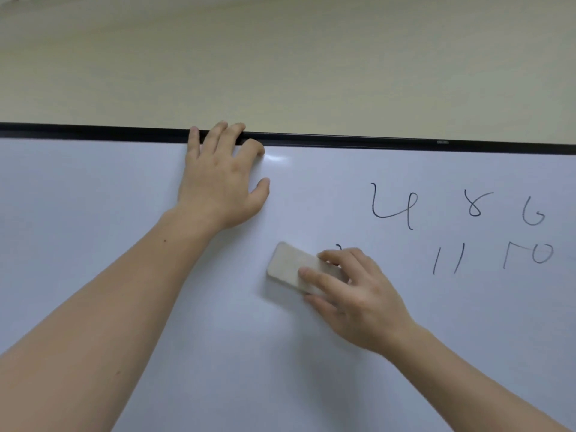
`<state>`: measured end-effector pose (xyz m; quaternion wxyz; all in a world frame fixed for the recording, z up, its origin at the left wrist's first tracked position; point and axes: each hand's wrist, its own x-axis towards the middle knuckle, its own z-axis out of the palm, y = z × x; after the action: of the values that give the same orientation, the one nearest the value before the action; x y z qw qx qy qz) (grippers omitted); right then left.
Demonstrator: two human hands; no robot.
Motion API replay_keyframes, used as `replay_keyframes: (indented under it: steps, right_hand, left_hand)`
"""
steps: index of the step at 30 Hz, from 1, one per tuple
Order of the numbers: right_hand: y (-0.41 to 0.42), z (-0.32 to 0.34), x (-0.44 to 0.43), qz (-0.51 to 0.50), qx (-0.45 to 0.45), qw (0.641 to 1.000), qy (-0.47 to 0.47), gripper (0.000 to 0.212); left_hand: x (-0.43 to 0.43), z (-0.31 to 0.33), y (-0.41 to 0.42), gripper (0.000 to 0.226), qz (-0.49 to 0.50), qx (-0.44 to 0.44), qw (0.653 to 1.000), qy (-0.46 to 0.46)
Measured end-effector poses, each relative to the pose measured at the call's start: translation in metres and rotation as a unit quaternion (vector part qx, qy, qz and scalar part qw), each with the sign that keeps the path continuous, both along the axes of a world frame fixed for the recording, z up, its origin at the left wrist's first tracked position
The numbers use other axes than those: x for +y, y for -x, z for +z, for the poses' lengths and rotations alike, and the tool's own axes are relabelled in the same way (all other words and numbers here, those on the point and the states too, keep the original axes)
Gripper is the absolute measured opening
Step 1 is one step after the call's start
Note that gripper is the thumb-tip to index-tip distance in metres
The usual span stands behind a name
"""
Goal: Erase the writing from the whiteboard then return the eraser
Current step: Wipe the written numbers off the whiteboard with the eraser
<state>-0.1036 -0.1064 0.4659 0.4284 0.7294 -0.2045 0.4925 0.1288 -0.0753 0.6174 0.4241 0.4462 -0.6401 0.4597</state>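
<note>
A whiteboard (93,198) fills the lower two thirds of the head view. Black handwritten digits (461,226) stand on its right side in two rows. A tiny ink mark shows just above my right hand's fingers. A pale rectangular eraser (288,265) lies flat against the board at the centre. My right hand (352,297) grips the eraser's right end with fingers and thumb. My left hand (218,179) rests on the board at its top, fingers hooked over the black top frame (343,141).
A cream wall (280,63) rises above the board's black frame. The board's left half carries no writing. The eraser's resting place and the board's lower edge lie outside the view.
</note>
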Motion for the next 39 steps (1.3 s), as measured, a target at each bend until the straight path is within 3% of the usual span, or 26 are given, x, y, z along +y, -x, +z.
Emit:
replay_keyframes:
  steps: [2, 5, 9, 12, 15, 20, 23, 25, 28, 33, 36, 39]
  right_hand:
    - [0.022, 0.010, -0.004, -0.012, -0.021, 1.000, 0.001, 0.029]
    - [0.052, 0.031, -0.006, -0.018, -0.123, 0.992, -0.009, 0.028]
    - [0.078, 0.057, -0.011, -0.021, -0.277, 0.959, -0.051, 0.032]
    - [0.076, 0.061, -0.013, 0.004, -0.342, 0.937, -0.072, 0.034]
    - [0.053, 0.048, -0.012, 0.022, -0.312, 0.948, -0.059, 0.031]
    - [0.038, -0.004, -0.009, 0.019, -0.056, 0.998, -0.022, 0.027]
    - [0.064, -0.012, -0.013, 0.004, 0.004, 1.000, -0.007, 0.028]
    - [0.083, -0.005, -0.018, -0.008, -0.027, 1.000, 0.000, 0.028]
    - [0.102, 0.020, -0.022, -0.004, -0.150, 0.989, -0.009, 0.030]
    - [0.120, 0.064, -0.025, 0.008, -0.355, 0.933, -0.051, 0.033]
    - [0.107, 0.063, -0.023, 0.019, -0.383, 0.921, -0.060, 0.035]
    - [0.083, 0.041, -0.017, 0.009, -0.330, 0.942, -0.056, 0.033]
  left_hand:
    - [-0.004, 0.001, 0.013, 0.040, -0.010, -0.014, 1.000, -0.003]
    - [-0.009, 0.005, 0.031, 0.038, -0.022, -0.017, 1.000, -0.008]
    - [-0.014, 0.006, 0.047, 0.040, -0.023, -0.013, 1.000, -0.004]
    - [-0.016, 0.004, 0.048, 0.042, -0.025, -0.011, 0.999, 0.015]
    - [-0.017, 0.003, 0.047, 0.042, -0.030, -0.008, 0.999, 0.022]
    - [-0.020, 0.001, 0.049, 0.042, -0.030, -0.002, 0.999, 0.033]
    - [-0.020, 0.000, 0.051, 0.041, -0.030, 0.001, 0.999, 0.038]
    - [-0.021, 0.000, 0.053, 0.040, -0.029, 0.003, 0.999, 0.039]
    - [-0.023, 0.000, 0.054, 0.040, -0.031, 0.008, 0.999, 0.043]
    - [-0.024, -0.001, 0.051, 0.040, -0.035, 0.001, 0.999, 0.041]
    - [-0.025, 0.000, 0.050, 0.040, -0.034, -0.003, 0.998, 0.044]
    - [-0.026, -0.001, 0.050, 0.041, -0.033, -0.012, 0.998, 0.050]
